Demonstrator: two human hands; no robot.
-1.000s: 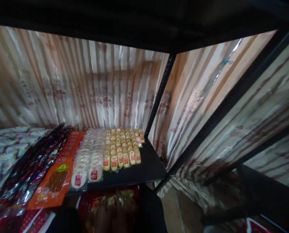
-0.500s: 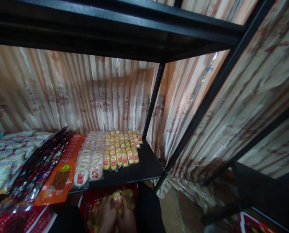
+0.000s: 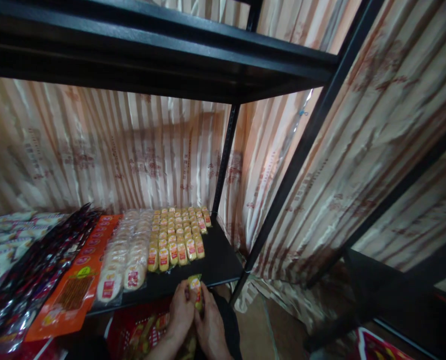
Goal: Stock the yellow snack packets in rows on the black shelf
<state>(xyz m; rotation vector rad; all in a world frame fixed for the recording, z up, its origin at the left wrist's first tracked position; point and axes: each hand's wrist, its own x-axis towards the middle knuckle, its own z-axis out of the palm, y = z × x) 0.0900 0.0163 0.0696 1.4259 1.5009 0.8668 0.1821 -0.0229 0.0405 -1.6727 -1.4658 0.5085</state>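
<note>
On the black shelf we see white packets, dark packets, orange stick-snack bags, round crackers and yellow-wrapped snacks.

Striped curtains line black shelving — brown floor below.

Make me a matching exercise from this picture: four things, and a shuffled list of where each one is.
Column one
1. Orange packets
2. Round pale packs
3. Rows of small yellow packs
4. Red basket

Column two
A. Below the front edge of the black shelf, by the wrists of the left hand and right hand, which hold one yellow packet
B. On the shelf, nearest its right corner post
C. On the shelf, right beside the dark shiny packets
D. On the shelf, between orange and yellow goods

Pairs: 1-C, 2-D, 3-B, 4-A
</note>
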